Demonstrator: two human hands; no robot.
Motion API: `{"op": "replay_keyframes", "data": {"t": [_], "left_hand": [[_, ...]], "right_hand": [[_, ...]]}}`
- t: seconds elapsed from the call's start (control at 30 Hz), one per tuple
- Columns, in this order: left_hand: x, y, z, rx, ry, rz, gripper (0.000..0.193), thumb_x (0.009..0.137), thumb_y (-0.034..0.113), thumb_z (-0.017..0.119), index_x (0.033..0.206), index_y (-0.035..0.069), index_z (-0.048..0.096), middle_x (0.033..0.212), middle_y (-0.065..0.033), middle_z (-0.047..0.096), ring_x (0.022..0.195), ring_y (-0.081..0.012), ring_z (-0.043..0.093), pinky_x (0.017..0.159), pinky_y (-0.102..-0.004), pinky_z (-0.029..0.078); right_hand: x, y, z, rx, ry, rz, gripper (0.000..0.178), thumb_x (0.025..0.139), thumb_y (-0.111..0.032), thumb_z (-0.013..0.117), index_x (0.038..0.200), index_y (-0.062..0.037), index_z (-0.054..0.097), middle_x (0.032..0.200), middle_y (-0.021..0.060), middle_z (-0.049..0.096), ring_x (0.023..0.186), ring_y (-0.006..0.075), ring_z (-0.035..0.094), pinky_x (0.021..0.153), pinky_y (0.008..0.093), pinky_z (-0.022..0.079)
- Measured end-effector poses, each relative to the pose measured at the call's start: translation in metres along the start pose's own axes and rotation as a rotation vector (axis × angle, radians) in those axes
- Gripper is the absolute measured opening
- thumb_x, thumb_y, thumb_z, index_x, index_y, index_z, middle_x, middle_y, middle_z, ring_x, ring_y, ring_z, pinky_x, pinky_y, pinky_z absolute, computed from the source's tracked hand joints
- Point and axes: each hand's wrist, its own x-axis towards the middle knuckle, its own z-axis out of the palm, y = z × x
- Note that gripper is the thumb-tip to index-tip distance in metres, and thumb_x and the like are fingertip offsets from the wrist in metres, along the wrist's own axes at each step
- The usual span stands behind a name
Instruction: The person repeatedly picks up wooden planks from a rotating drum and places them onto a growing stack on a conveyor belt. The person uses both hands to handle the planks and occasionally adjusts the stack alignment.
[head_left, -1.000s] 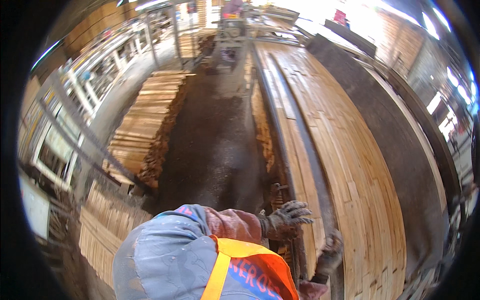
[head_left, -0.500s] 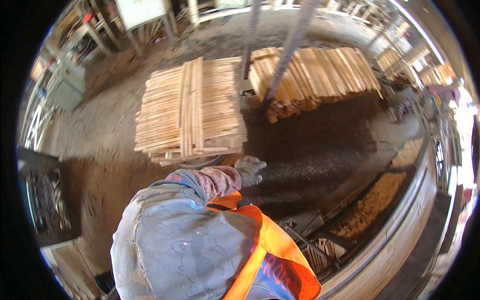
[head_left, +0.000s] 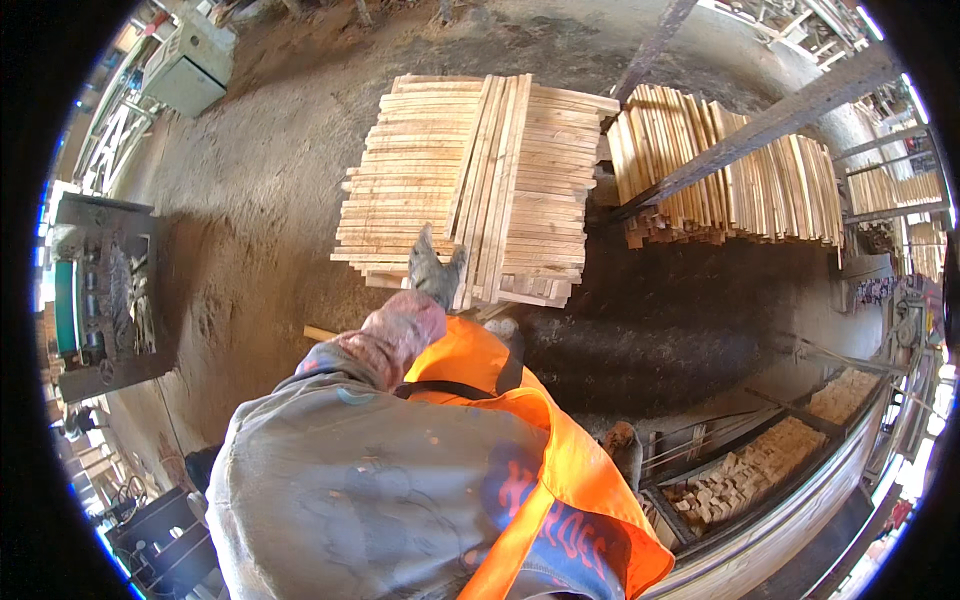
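The gloved left hand (head_left: 436,270) reaches open-fingered onto the stack of wooden slats (head_left: 470,180). A second slat stack (head_left: 730,180) lies beside it behind slanting steel bars (head_left: 760,125). The right hand is hidden.

Pale, rough-sawn wooden slats (head_left: 470,180), a grimy cloth glove (head_left: 435,272), matt earth floor (head_left: 250,200), dull metal beam (head_left: 760,125).

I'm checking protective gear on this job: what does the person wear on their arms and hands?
The left hand wears a grey, dirt-stained work glove. Its forearm is covered by a faded reddish-pink sleeve, under a worn grey-blue jacket with faint printed figures. An orange high-visibility vest with blue lettering lies over the chest. The right hand is not visible.
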Motion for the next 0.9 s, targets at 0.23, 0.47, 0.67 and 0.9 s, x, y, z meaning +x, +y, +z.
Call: {"op": "replay_keyframes", "data": {"t": [0.23, 0.47, 0.67, 0.9], "left_hand": [[-0.085, -0.028, -0.008, 0.1, -0.209, -0.001, 0.111, 0.077, 0.052, 0.082, 0.164, 0.021, 0.02, 0.153, -0.0264, 0.04, 0.137, -0.049, 0.042, 0.113, -0.0589, 0.036], [-0.092, -0.009, -0.018, 0.199, -0.179, 0.107, 0.119, 0.072, 0.047, 0.087, 0.164, 0.013, 0.019, 0.152, -0.022, 0.043, 0.137, -0.0461, 0.043, 0.114, -0.0536, 0.038], [-0.105, -0.019, 0.006, 0.057, -0.101, 0.141, 0.113, 0.072, 0.036, 0.087, 0.162, 0.013, 0.023, 0.151, -0.0217, 0.044, 0.137, -0.0426, 0.045, 0.116, -0.0511, 0.038], [-0.072, -0.096, 0.026, -1.623, -0.823, -0.609, 0.042, 0.1, 0.055, 0.051, 0.1, 0.017, 0.068, 0.092, -0.0017, 0.063, 0.081, -0.0177, 0.064, 0.073, -0.034, 0.054]], "right_hand": [[0.004, -0.058, 0.025, -0.418, 0.045, 0.254, 0.03, 0.096, -0.016, 0.069, 0.122, -0.0003, 0.066, 0.114, 0.0055, 0.071, 0.096, 0.0167, 0.066, 0.081, 0.0328, 0.054], [0.011, -0.044, -0.022, -0.515, 0.013, -0.19, 0.015, 0.098, -0.016, 0.062, 0.089, -0.0049, 0.06, 0.085, 0.003, 0.059, 0.075, 0.0165, 0.055, 0.07, 0.0315, 0.05], [-0.002, -0.038, -0.061, -0.756, -0.104, -0.121, 0.02, 0.099, -0.022, 0.06, 0.089, -0.0047, 0.059, 0.087, 0.0068, 0.06, 0.078, 0.0211, 0.057, 0.073, 0.0351, 0.051], [-0.003, -0.001, -0.087, -1.164, -0.122, -0.162, 0.029, 0.099, -0.03, 0.061, 0.098, -0.002, 0.064, 0.097, 0.0128, 0.068, 0.089, 0.0258, 0.065, 0.079, 0.0407, 0.055]]}}
